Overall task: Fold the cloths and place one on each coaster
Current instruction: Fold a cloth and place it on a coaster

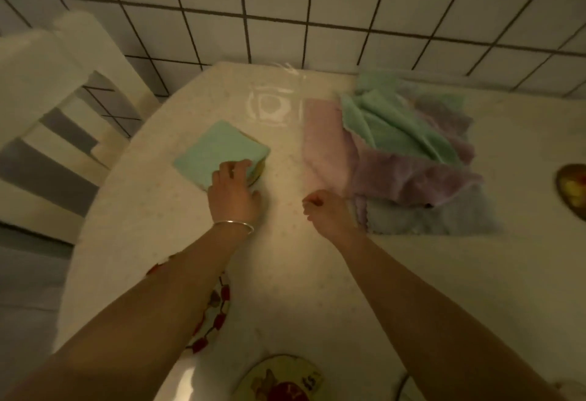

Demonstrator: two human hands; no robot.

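Observation:
A folded green cloth [218, 153] lies on a coaster [257, 175], of which only a sliver shows at its near right edge. My left hand [233, 189] rests on the cloth's near corner, fingers bent over it. My right hand [326, 213] hovers over the table with fingers loosely curled, holding nothing, just left of a heap of unfolded cloths: pink [326, 143], green [390, 124], purple [412, 178] and blue-grey [428, 216]. Another coaster with red fruit [215, 315] lies partly under my left forearm. A third coaster [279, 378] sits at the near edge.
The white table [285, 273] ends at a tiled wall [285, 4] behind. A white chair [50, 121] stands at the left. One more coaster [574, 191] shows at the right edge of view. A shiny glare patch [269, 105] marks the table's far middle.

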